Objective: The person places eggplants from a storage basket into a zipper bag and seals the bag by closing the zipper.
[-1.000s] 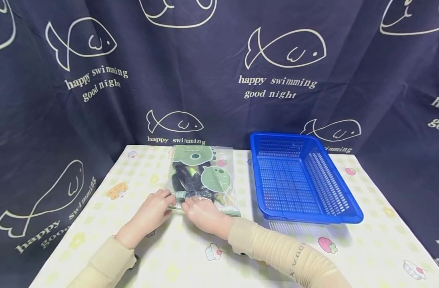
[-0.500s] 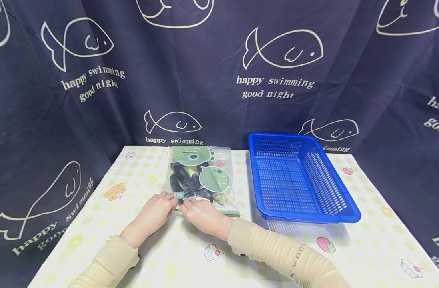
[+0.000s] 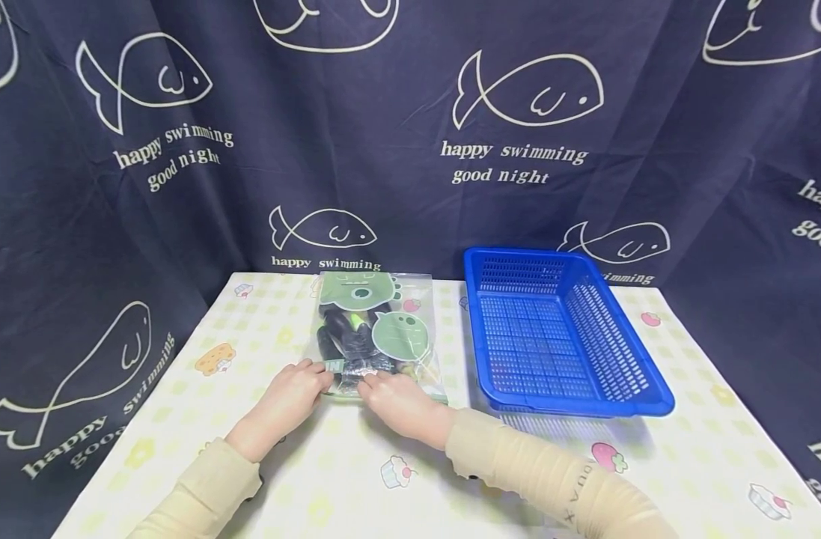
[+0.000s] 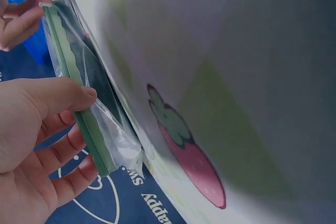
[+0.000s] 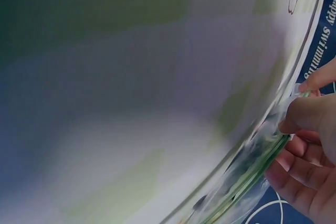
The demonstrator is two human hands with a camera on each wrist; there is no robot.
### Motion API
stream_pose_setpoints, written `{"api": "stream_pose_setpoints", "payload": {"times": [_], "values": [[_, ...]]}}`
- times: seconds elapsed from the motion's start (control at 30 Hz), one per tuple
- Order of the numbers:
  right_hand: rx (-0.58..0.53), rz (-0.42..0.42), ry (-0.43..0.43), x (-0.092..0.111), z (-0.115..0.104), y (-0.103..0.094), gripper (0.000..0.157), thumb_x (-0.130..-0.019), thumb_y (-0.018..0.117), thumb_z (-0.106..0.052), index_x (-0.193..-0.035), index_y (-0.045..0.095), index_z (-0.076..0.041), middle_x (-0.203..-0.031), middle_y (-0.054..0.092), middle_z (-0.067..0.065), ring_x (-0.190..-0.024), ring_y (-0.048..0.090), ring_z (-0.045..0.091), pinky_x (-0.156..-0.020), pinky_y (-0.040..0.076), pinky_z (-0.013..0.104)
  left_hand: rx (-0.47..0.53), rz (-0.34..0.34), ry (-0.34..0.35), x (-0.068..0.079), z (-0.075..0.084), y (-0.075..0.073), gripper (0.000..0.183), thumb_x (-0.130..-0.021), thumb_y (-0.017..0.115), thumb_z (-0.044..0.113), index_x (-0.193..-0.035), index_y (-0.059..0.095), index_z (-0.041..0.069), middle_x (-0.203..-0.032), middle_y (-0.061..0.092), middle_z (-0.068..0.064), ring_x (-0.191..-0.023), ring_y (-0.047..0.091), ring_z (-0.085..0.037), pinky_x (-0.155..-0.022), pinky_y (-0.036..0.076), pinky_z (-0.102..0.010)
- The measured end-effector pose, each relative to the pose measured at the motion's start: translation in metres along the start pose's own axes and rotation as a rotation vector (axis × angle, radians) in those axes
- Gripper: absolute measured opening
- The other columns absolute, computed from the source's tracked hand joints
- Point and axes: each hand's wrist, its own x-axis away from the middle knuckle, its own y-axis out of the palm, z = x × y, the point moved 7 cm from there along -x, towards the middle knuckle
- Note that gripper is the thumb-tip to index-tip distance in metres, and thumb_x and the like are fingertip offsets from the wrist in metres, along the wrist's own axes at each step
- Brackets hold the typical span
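Note:
A clear zip bag (image 3: 402, 337) with green cartoon prints lies on the table, its green zip edge towards me. Dark, long eggplants (image 3: 340, 331), one with a green stem, show through the plastic. At the left end of the zip edge, my left hand (image 3: 301, 383) pinches the strip between thumb and fingers; the left wrist view shows its thumb over the green zip strip (image 4: 68, 59). My right hand (image 3: 398, 400) grips the same edge further right. In the left wrist view its fingertips pinch a small white slider (image 4: 46, 4) on the strip.
A blue perforated plastic basket (image 3: 538, 344) stands to the right of the bag, with nothing seen inside. The tablecloth (image 3: 356, 479) is pale and checked, with printed cakes and strawberries. A dark blue fish-print curtain (image 3: 410, 150) hangs behind the table.
My right hand has slid rightward along the bag's zip edge, away from the left hand. The left hand keeps its hold at the left end. Bag and basket stay in place.

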Motion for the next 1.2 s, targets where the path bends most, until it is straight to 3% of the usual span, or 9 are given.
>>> {"api": "stream_pose_setpoints", "payload": {"times": [0.13,0.33,0.6,1.0,1.2], "values": [[0.008,-0.024,-0.004,0.007,0.005,0.001,0.025,-0.085,0.066,-0.017,-0.109,0.064,-0.014,-0.099,0.066,-0.003,-0.084,0.063,0.012,-0.066,0.052,0.026,0.017,-0.018,-0.003,-0.001,0.000,0.000,0.027,-0.068,0.075,0.001,-0.068,0.054,0.017,-0.071,0.056,0.004,-0.067,0.048,-0.015,-0.055,0.039,-0.030],[0.001,-0.031,-0.025,0.018,0.011,0.001,0.024,-0.084,0.067,-0.015,-0.107,0.063,-0.012,-0.096,0.066,-0.001,-0.084,0.062,0.012,-0.074,0.052,0.026,0.036,-0.045,0.000,-0.003,-0.001,0.001,0.026,-0.070,0.073,0.000,-0.069,0.053,0.017,-0.072,0.056,0.003,-0.066,0.046,-0.015,-0.054,0.037,-0.030],[-0.013,-0.027,-0.026,0.031,0.019,0.001,0.015,-0.083,0.067,-0.014,-0.097,0.062,-0.012,-0.088,0.062,-0.002,-0.079,0.060,0.013,-0.064,0.052,0.025,0.020,-0.011,-0.006,-0.002,-0.003,0.002,0.029,-0.070,0.074,0.002,-0.065,0.051,0.018,-0.070,0.054,0.006,-0.063,0.043,-0.012,-0.053,0.035,-0.027],[-0.030,-0.041,-0.026,0.042,0.026,0.000,0.012,-0.084,0.065,-0.011,-0.096,0.062,-0.012,-0.094,0.065,0.001,-0.092,0.063,0.016,-0.072,0.054,0.027,0.028,-0.057,-0.037,-0.001,-0.005,0.004,0.026,-0.072,0.074,0.003,-0.067,0.054,0.019,-0.072,0.059,0.006,-0.064,0.043,-0.011,-0.054,0.038,-0.026],[-0.020,-0.064,-0.007,0.050,0.030,0.000,0.015,-0.082,0.067,-0.010,-0.096,0.062,-0.012,-0.095,0.065,0.002,-0.081,0.063,0.015,-0.062,0.053,0.026,0.016,-0.039,-0.033,-0.001,-0.005,0.004,0.027,-0.071,0.075,0.003,-0.065,0.054,0.019,-0.071,0.059,0.006,-0.063,0.044,-0.011,-0.054,0.038,-0.027]]}}
